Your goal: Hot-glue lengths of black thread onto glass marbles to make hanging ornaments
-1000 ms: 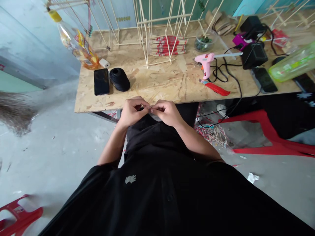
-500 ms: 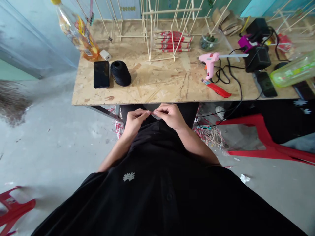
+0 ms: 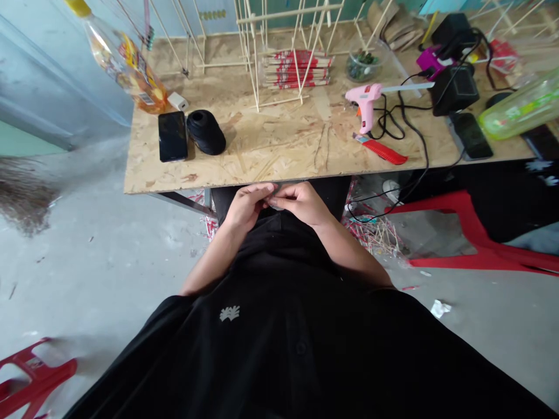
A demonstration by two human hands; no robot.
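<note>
Just in front of the table's near edge, above my lap, my left hand (image 3: 245, 205) and my right hand (image 3: 302, 202) meet with their fingertips together. Both are closed in a pinch. Whatever lies between the fingers is too small and too covered to name. Nearest on the wooden table (image 3: 257, 166) are a black spool of thread (image 3: 206, 132) and a phone (image 3: 172, 137) to the left. Two thin strands (image 3: 322, 145) lie on the board to the right of my hands. Farther right are a red utility knife (image 3: 381, 149) and a pink glue gun (image 3: 365, 105).
Stick frames (image 3: 290, 17) stand at the back around red-and-white packets of sticks (image 3: 297, 68). A drink bottle (image 3: 124, 61) and a white adapter (image 3: 178, 101) are left. Cables, a power block (image 3: 456, 90) and a green bottle (image 3: 522, 107) lie right. A red stool (image 3: 474, 233) holds a seated person.
My hands have come closer together, the left fingers now overlapping the right fingertips. The view has shifted and tilted slightly; the things on the table stay in place.
</note>
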